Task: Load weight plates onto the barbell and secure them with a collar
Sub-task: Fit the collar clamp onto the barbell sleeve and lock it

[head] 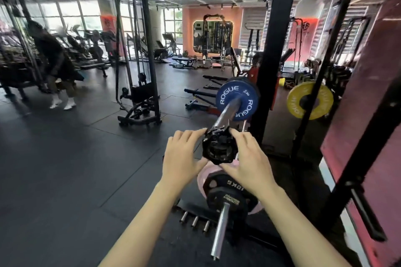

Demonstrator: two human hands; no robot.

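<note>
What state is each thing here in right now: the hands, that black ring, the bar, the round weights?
Collar: at the sleeve's end, held on both sides.
Left hand: fingers on the collar.
Right hand: fingers on the collar.
Blue plate: loaded on the barbell.
Black plate: stored on a lower peg.

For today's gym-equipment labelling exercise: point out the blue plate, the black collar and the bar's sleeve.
blue plate (230,96), head view, on its face by the lettering.
black collar (217,149), head view, on its front face.
bar's sleeve (228,110), head view, on the bare steel.
</note>
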